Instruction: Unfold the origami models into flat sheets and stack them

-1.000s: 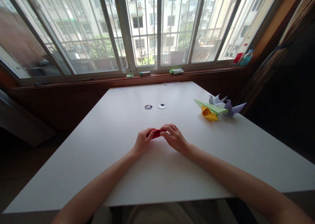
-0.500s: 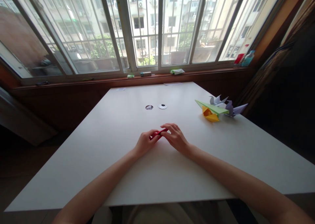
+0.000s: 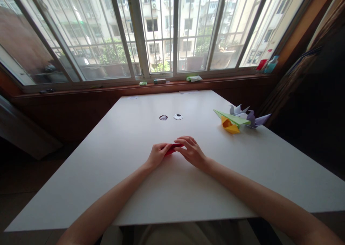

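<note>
Red folded paper (image 3: 172, 148) lay low over the middle of the white tabletop (image 3: 129, 166) in the head view, held between the person's two hands and mostly hidden by their fingers, so that only a narrow strip of it showed. At its left end, the left hand (image 3: 158, 154) was curled with its fingertips closed on the paper, knuckles turned toward the camera. Meeting it from the right, the right hand (image 3: 192, 152) had its fingers bent and pressed together over the right end of the strip, pinching it. Both hands touched each other at the paper, and both forearms ran back toward the near edge of the tabletop. Whether the paper rested on the surface or was lifted just above it could not be told. Far to the right, near the tabletop's right edge, stood a cluster of finished paper figures: a green paper plane (image 3: 231, 117) lying over a yellow folded piece (image 3: 229, 125), with a white paper crane (image 3: 237, 110) and a purple paper crane (image 3: 256, 120) just behind them. Two small round caps (image 3: 178, 116) sat side by side farther out along the middle of the tabletop. Beyond the far edge ran a wooden windowsill (image 3: 215, 80) carrying a few small objects, below a wide barred window (image 3: 161, 29).
</note>
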The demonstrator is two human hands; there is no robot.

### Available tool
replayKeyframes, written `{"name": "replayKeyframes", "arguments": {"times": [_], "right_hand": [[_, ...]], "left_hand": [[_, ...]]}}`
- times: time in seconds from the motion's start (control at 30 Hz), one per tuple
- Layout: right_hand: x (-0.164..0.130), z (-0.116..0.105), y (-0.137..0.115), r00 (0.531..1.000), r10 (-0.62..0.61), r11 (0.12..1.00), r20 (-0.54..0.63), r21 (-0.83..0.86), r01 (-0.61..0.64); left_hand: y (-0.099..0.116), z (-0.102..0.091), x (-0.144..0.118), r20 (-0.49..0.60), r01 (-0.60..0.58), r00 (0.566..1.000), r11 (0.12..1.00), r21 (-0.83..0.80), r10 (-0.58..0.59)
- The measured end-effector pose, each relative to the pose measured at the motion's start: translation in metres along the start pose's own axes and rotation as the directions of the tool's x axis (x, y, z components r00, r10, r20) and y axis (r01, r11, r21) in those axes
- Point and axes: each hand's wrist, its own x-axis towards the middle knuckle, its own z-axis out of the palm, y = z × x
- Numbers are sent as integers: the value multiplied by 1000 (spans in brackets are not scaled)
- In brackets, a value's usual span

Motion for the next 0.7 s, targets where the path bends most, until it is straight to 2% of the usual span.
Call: {"name": "replayKeyframes", "arguments": {"times": [0.17, 0.33, 0.5, 0.7], "right_hand": [[-3, -2, 2, 999, 24, 999, -26, 24, -23], [-5, -4, 3, 999, 23, 993, -27, -117, -26], [-4, -5, 4, 1000, 19, 996, 5, -84, -18], [-4, 1, 7, 994, 109, 994, 30, -22, -108]], "left_hand": [[4, -6, 2, 146, 111, 985, 983, -149, -90], [14, -15, 1, 283, 183, 952, 955, -233, -114], [15, -17, 0, 343, 218, 933, 930, -295, -110], [11, -19, 1, 420, 226, 905, 916, -330, -72]]}}
